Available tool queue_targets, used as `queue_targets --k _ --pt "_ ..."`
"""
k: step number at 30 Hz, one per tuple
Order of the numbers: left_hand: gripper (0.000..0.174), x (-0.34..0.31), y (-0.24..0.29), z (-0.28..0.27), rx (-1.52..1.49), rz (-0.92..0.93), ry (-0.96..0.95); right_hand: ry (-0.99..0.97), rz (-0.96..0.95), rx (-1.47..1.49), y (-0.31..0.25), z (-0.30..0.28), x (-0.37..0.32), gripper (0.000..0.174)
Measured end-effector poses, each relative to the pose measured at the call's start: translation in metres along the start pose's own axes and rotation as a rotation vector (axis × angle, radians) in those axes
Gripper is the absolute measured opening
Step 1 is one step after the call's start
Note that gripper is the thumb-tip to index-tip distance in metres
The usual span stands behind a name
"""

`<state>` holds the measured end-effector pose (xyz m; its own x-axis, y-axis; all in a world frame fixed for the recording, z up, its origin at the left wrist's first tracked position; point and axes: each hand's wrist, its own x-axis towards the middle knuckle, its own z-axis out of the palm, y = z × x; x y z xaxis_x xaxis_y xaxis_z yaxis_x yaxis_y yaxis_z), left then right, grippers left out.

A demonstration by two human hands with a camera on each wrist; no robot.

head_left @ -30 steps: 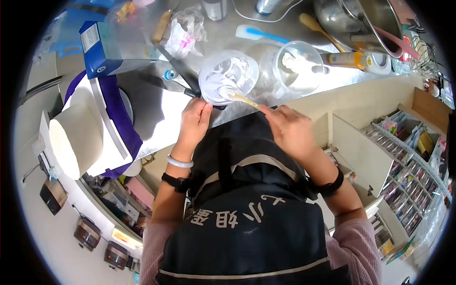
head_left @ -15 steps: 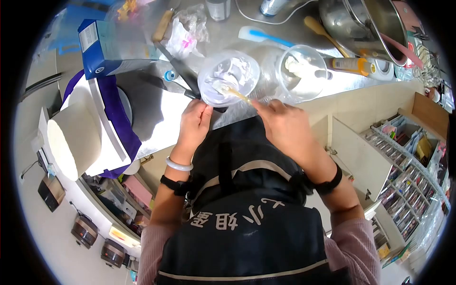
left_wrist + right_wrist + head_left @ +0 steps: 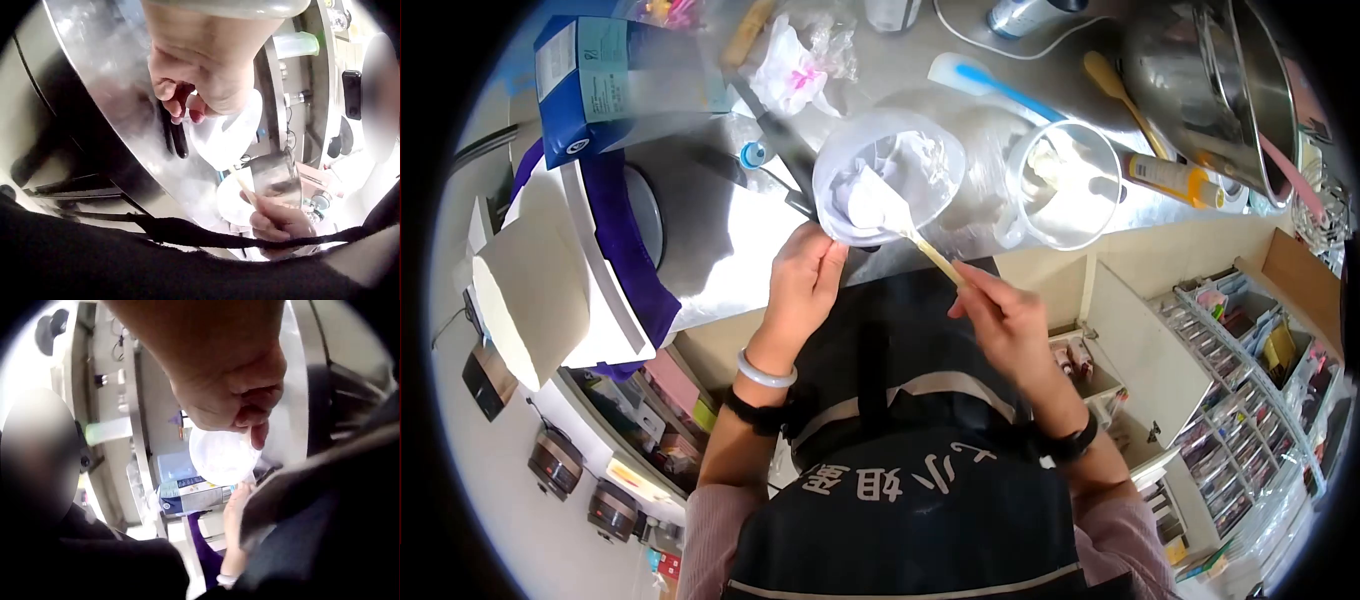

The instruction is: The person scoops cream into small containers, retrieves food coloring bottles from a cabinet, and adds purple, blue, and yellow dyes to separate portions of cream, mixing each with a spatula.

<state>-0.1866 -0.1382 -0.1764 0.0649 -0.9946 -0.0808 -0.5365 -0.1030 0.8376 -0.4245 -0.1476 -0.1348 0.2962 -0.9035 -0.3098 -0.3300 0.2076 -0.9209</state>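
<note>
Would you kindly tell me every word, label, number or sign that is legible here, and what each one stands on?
"七小姐", in white on the apron; a fourth character, at the left end, is unclear, perhaps "蛋".
Too small or blurred to read: the print on the blue box, the orange-capped bottle and the can.

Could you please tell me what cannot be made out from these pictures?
Head view: the print on the blue box is too small and blurred to read.
Head view: the top of the pale container is cut off by the upper edge.
Left wrist view: the blade of the spatula is hidden by the bowl or lost in glare.
Right wrist view: glare washes out the bowl's contents.
</note>
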Motion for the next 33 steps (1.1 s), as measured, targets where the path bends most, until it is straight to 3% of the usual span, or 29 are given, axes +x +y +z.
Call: queue_targets --k 2,5,8,10,12,16,20,24,33 --pt "0.013 -0.002 0.006 -0.002 -0.052 -0.043 0.006 0.073 -0.268 -0.417 -0.015 0.0 0.007 0.035" --pt "0.012 0.001 0.014 -0.003 -0.082 -0.15 -0.02 0.048 -0.438 -0.63 -0.007 -0.002 0.006 0.04" --pt "0.012 0.001 0.012 -0.002 -0.037 -0.072 0.004 -0.004 -0.4 -0.753 -0.024 -0.025 0.004 0.045" --pt "0.01 0.002 0.011 0.001 -0.058 -0.08 0.001 0.046 -0.43 -0.684 -0.028 -0.033 0.006 0.042" --pt "0.007 0.003 0.007 0.004 0.018 0.039 0.052 0.017 -0.137 -0.69 -0.039 -0.036 0.008 0.039" --pt "0.005 0.004 0.014 0.004 0.079 0.073 0.062 -0.138 -0.013 -0.385 -0.032 -0.025 0.007 0.035" --pt "0.006 0.002 0.019 0.004 0.013 -0.053 -0.011 -0.011 -0.247 -0.492 -0.02 -0.014 0.002 0.036" --pt "0.008 0.002 0.027 0.007 -0.132 -0.163 0.005 -0.046 -0.437 -0.782 -0.018 -0.012 0.001 0.04" --pt "0.01 0.002 0.03 0.013 -0.126 -0.155 0.057 -0.11 -0.397 -0.814 -0.019 -0.04 -0.019 0.04"
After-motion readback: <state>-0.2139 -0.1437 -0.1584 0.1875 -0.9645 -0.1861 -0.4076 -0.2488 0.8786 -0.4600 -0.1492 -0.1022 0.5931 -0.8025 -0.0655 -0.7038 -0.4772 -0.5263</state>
